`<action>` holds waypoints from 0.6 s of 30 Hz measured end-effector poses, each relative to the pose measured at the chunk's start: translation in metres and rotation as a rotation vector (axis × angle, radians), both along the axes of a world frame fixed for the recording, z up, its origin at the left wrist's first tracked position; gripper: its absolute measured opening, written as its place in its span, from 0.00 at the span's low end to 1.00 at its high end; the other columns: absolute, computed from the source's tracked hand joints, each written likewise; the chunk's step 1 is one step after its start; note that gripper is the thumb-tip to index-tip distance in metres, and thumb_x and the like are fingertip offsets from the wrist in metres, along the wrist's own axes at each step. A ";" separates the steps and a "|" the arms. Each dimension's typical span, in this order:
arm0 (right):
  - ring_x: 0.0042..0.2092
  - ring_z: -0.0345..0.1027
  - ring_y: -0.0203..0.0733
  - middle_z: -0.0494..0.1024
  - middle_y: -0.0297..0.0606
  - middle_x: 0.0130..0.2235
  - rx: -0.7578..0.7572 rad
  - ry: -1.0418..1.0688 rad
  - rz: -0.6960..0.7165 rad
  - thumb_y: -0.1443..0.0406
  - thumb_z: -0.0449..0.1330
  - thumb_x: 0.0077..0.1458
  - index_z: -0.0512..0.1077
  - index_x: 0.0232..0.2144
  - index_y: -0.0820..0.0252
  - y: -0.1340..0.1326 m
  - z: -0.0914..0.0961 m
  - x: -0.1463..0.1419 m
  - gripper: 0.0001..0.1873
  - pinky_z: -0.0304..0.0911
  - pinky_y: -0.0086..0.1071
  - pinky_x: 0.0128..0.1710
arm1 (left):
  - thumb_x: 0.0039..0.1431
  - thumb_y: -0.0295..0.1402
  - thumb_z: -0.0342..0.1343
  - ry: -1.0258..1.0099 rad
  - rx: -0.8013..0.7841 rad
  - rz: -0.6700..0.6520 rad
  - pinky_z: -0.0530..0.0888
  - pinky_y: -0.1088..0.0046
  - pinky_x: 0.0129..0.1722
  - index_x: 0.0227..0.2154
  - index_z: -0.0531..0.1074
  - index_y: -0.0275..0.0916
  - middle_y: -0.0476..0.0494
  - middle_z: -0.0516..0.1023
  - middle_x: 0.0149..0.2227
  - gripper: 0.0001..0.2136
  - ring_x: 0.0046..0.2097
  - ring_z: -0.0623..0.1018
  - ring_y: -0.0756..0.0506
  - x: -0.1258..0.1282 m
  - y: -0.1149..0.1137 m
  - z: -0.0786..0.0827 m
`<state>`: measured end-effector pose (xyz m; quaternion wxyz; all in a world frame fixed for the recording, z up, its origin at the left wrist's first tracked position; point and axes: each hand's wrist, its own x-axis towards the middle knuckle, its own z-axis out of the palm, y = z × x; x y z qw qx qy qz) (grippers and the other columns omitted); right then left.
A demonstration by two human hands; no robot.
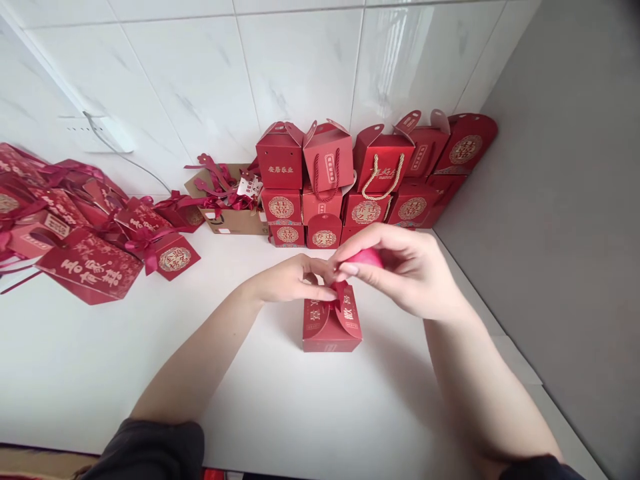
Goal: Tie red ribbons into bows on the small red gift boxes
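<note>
A small red gift box [332,339] with pale lettering stands on the white table in front of me. Its curved flaps meet at the top, where a dark red ribbon [340,293] comes up. My left hand [287,279] is at the box's left upper edge, thumb and fingers closed on the ribbon. Above the box's right side, my right hand [405,270] is closed around a bright pink object [367,258]. Its fingers cover most of this object, so its kind does not show. The right fingertips meet the left ones over the ribbon.
Red gift boxes [326,157] stand stacked against the tiled wall, some with rope handles. A cardboard box [235,222] beside them holds ribbons and tags. More ribboned red boxes [93,263] lie heaped at the left. A grey panel [550,200] bounds the right side.
</note>
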<state>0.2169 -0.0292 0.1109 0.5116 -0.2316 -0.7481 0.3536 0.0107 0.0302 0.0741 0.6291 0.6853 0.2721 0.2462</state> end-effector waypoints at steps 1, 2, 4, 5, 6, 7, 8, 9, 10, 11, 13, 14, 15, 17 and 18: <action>0.36 0.76 0.39 0.80 0.37 0.36 -0.002 0.003 -0.042 0.66 0.63 0.58 0.75 0.37 0.58 0.000 0.002 0.006 0.04 0.74 0.34 0.37 | 0.51 0.40 0.66 -0.030 -0.009 0.006 0.75 0.67 0.40 0.31 0.78 0.36 0.42 0.82 0.33 0.11 0.38 0.80 0.43 0.002 -0.001 -0.001; 0.36 0.76 0.40 0.80 0.37 0.36 0.002 -0.001 -0.080 0.65 0.64 0.58 0.76 0.37 0.58 0.000 0.004 0.010 0.04 0.74 0.35 0.37 | 0.52 0.41 0.65 -0.057 -0.019 0.010 0.75 0.66 0.42 0.31 0.78 0.36 0.41 0.83 0.35 0.12 0.39 0.81 0.42 0.004 -0.002 -0.001; 0.37 0.76 0.41 0.80 0.38 0.37 0.022 0.013 -0.141 0.64 0.65 0.56 0.76 0.36 0.56 0.000 0.006 0.015 0.04 0.75 0.36 0.38 | 0.53 0.41 0.64 -0.108 -0.041 0.005 0.75 0.64 0.45 0.33 0.78 0.36 0.38 0.83 0.39 0.12 0.43 0.81 0.41 0.007 -0.005 -0.003; 0.37 0.76 0.41 0.80 0.37 0.37 0.031 0.038 -0.165 0.64 0.66 0.56 0.76 0.36 0.56 0.000 0.007 0.016 0.04 0.75 0.37 0.37 | 0.54 0.41 0.64 -0.140 -0.056 0.003 0.75 0.64 0.47 0.33 0.77 0.36 0.38 0.83 0.40 0.12 0.44 0.81 0.41 0.008 -0.007 -0.003; 0.35 0.76 0.41 0.80 0.37 0.36 0.033 0.072 -0.179 0.64 0.66 0.55 0.76 0.35 0.56 0.001 0.007 0.016 0.04 0.76 0.37 0.37 | 0.55 0.40 0.64 -0.179 -0.074 -0.001 0.75 0.63 0.48 0.33 0.77 0.36 0.38 0.82 0.40 0.12 0.45 0.81 0.41 0.010 -0.008 -0.003; 0.34 0.75 0.40 0.80 0.37 0.36 0.026 0.115 -0.175 0.64 0.66 0.55 0.76 0.34 0.56 0.002 0.008 0.015 0.04 0.76 0.37 0.35 | 0.56 0.40 0.63 -0.225 -0.094 -0.006 0.75 0.63 0.48 0.33 0.77 0.36 0.38 0.82 0.40 0.11 0.45 0.81 0.41 0.012 -0.009 -0.002; 0.32 0.75 0.39 0.80 0.36 0.35 0.010 0.162 -0.152 0.64 0.66 0.55 0.75 0.34 0.56 0.004 0.008 0.014 0.05 0.76 0.36 0.32 | 0.56 0.40 0.63 -0.274 -0.114 -0.011 0.75 0.63 0.48 0.33 0.76 0.36 0.39 0.82 0.40 0.11 0.45 0.81 0.41 0.015 -0.010 0.000; 0.30 0.74 0.38 0.79 0.35 0.34 -0.010 0.208 -0.118 0.63 0.66 0.55 0.74 0.34 0.56 0.006 0.008 0.012 0.05 0.75 0.36 0.29 | 0.57 0.40 0.63 -0.322 -0.130 -0.013 0.76 0.63 0.47 0.33 0.76 0.36 0.40 0.82 0.39 0.11 0.44 0.81 0.42 0.019 -0.011 0.004; 0.29 0.74 0.38 0.79 0.34 0.33 -0.033 0.247 -0.081 0.63 0.66 0.56 0.73 0.35 0.56 0.008 0.009 0.011 0.05 0.74 0.35 0.26 | 0.56 0.40 0.63 -0.366 -0.142 -0.013 0.76 0.64 0.46 0.33 0.76 0.37 0.41 0.82 0.39 0.11 0.43 0.82 0.42 0.024 -0.012 0.008; 0.28 0.73 0.37 0.79 0.34 0.32 -0.054 0.275 -0.053 0.63 0.65 0.56 0.73 0.35 0.56 0.011 0.009 0.009 0.05 0.73 0.33 0.24 | 0.56 0.40 0.63 -0.401 -0.147 -0.011 0.77 0.65 0.45 0.33 0.76 0.37 0.42 0.81 0.39 0.10 0.42 0.82 0.43 0.029 -0.012 0.014; 0.27 0.71 0.36 0.78 0.33 0.31 -0.079 0.296 -0.055 0.61 0.64 0.58 0.73 0.35 0.55 0.016 0.012 0.006 0.05 0.72 0.32 0.22 | 0.56 0.40 0.64 -0.462 -0.141 0.023 0.77 0.67 0.43 0.33 0.76 0.38 0.44 0.80 0.39 0.10 0.40 0.81 0.45 0.040 -0.011 0.026; 0.27 0.71 0.36 0.78 0.33 0.31 -0.078 0.299 -0.086 0.60 0.63 0.58 0.73 0.35 0.55 0.019 0.013 0.006 0.06 0.72 0.32 0.23 | 0.56 0.40 0.64 -0.488 -0.132 0.051 0.77 0.68 0.43 0.33 0.76 0.39 0.45 0.80 0.38 0.09 0.40 0.81 0.46 0.045 -0.010 0.032; 0.28 0.71 0.36 0.78 0.34 0.31 -0.068 0.302 -0.128 0.59 0.62 0.59 0.73 0.34 0.55 0.021 0.015 0.005 0.07 0.72 0.33 0.25 | 0.55 0.40 0.64 -0.514 -0.120 0.085 0.77 0.69 0.43 0.33 0.77 0.40 0.46 0.80 0.38 0.09 0.41 0.81 0.46 0.049 -0.010 0.037; 0.33 0.73 0.38 0.79 0.36 0.35 -0.024 0.322 -0.216 0.57 0.60 0.60 0.74 0.32 0.56 0.025 0.018 0.005 0.10 0.74 0.36 0.34 | 0.54 0.41 0.65 -0.553 -0.102 0.161 0.77 0.71 0.42 0.34 0.78 0.41 0.48 0.81 0.37 0.10 0.42 0.80 0.47 0.056 -0.009 0.044; 0.37 0.74 0.40 0.79 0.37 0.38 0.001 0.337 -0.247 0.56 0.60 0.61 0.75 0.32 0.56 0.027 0.018 0.005 0.11 0.74 0.37 0.39 | 0.54 0.42 0.65 -0.571 -0.098 0.192 0.77 0.72 0.41 0.34 0.78 0.42 0.48 0.81 0.37 0.10 0.42 0.80 0.47 0.059 -0.008 0.045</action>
